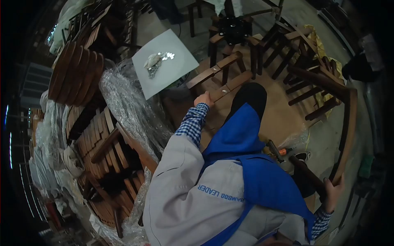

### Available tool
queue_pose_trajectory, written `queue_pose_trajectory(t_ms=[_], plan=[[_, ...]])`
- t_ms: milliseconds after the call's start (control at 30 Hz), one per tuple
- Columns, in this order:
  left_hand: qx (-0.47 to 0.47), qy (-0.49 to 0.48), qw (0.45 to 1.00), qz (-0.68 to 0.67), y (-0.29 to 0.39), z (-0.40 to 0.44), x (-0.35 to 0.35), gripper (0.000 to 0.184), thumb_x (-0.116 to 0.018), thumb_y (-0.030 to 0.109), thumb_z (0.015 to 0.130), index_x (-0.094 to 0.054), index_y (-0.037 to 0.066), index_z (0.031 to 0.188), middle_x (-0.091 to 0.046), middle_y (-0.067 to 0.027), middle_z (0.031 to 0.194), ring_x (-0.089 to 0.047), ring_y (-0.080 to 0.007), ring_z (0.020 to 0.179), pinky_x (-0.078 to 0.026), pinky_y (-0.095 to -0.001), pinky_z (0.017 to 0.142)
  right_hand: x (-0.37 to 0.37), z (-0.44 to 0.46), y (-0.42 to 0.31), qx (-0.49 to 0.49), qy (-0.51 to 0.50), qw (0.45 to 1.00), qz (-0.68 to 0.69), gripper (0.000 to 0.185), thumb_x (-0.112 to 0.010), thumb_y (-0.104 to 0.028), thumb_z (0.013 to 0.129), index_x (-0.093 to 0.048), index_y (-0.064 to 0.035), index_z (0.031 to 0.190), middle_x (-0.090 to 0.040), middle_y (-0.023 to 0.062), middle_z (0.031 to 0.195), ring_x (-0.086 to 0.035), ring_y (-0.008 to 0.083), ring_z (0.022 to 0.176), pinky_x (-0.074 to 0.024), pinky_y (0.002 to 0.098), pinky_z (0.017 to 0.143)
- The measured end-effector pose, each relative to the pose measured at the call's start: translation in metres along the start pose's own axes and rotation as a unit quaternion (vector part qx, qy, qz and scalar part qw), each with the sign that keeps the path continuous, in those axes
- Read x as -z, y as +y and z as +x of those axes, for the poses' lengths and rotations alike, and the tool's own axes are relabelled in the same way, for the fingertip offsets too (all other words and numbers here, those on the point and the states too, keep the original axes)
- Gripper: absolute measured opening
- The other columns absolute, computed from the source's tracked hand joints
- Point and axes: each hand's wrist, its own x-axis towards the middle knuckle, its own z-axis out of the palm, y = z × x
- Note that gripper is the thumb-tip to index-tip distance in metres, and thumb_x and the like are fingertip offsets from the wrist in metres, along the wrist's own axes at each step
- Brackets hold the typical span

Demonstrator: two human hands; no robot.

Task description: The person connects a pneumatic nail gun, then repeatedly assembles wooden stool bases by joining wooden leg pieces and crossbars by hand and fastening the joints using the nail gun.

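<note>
My left hand [204,99] is closed around the near end of a brown wooden rail [227,88], part of a small wooden frame over the brown floor sheet. On the right, my right hand [333,192] grips the lower end of a dark wooden chair frame [349,123]. A long curved bar of that frame runs up from my hand and bends toward the other legs. Beside my right hand, a dark wooden bar [308,174] slants up to the left. My blue apron [271,184] and knee lie between the two hands.
A white board [164,80] carries loose metal hardware [166,56] and a small bag [152,61]. Stacked round wooden seats [76,76], clear plastic wrap [127,102] and piled wooden parts [102,143] crowd the left. More wooden legs [283,53] stand ahead. An orange-tipped tool [283,151] lies near my foot.
</note>
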Motion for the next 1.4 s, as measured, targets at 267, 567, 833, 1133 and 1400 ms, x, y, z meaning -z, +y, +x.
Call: queue_pose_trajectory(t_ms=[267, 567, 833, 1133, 1400], plan=[[-0.165, -0.013, 0.986, 0.029, 0.121, -0.086, 0.11, 0.056, -0.08, 0.038, 0.071, -0.064, 0.006, 0.114, -0.071, -0.0146, 0.104, -0.068, -0.0286, 0.098, -0.054, -0.0399, 0.087, -0.008, 0.024, -0.037, 0.053, -0.012, 0.997, 0.063, 0.05, -0.071, -0.013, 0.07, -0.056, 0.0068, 0.114, -0.062, 0.0074, 0.093, -0.057, 0.0142, 0.083, -0.0477, 0.0277, 0.079], [-0.408, 0.111, 0.906, 0.033, 0.225, -0.174, 0.157, 0.074, -0.073, 0.069, 0.07, -0.064, 0.003, 0.104, -0.071, -0.0137, 0.082, -0.07, -0.0287, 0.078, -0.056, -0.0388, 0.072, 0.023, 0.02, -0.057, 0.068, 0.018, 0.987, 0.142, 0.056, -0.077, -0.02, 0.072, -0.056, 0.0081, 0.115, -0.064, 0.0078, 0.094, -0.06, 0.0125, 0.084, -0.0495, 0.0262, 0.076], [-0.547, 0.111, 0.83, 0.011, 0.319, -0.248, 0.14, 0.073, -0.065, 0.071, 0.076, -0.065, 0.001, 0.095, -0.069, -0.0156, 0.074, -0.068, -0.0335, 0.074, -0.054, -0.0424, 0.065, -0.039, 0.046, -0.017, 0.084, 0.026, 0.978, 0.187, 0.06, -0.082, -0.026, 0.074, -0.056, 0.0072, 0.117, -0.066, 0.0147, 0.095, -0.065, 0.0195, 0.084, -0.0523, 0.0328, 0.076], [-0.527, 0.049, 0.849, 0.005, 0.332, -0.257, 0.114, 0.074, -0.068, 0.069, 0.076, -0.067, -0.003, 0.096, -0.069, -0.0178, 0.079, -0.068, -0.034, 0.078, -0.054, -0.0415, 0.068, -0.078, 0.044, 0.001, 0.029, 0.069, 0.996, 0.041, 0.054, -0.078, -0.019, 0.079, -0.053, 0.0051, 0.121, -0.067, 0.015, 0.101, -0.066, 0.0201, 0.09, -0.0529, 0.0316, 0.08], [-0.477, -0.04, 0.877, -0.045, 0.29, -0.253, 0.088, 0.065, -0.066, 0.064, 0.08, -0.069, 0.002, 0.097, -0.071, -0.0188, 0.088, -0.069, -0.0355, 0.083, -0.055, -0.0435, 0.073, -0.071, 0.059, 0.006, -0.001, -0.135, 0.88, 0.455, 0.047, -0.065, -0.02, 0.093, -0.047, 0.002, 0.13, -0.062, 0.0113, 0.116, -0.064, 0.0184, 0.097, -0.0557, 0.031, 0.083]])
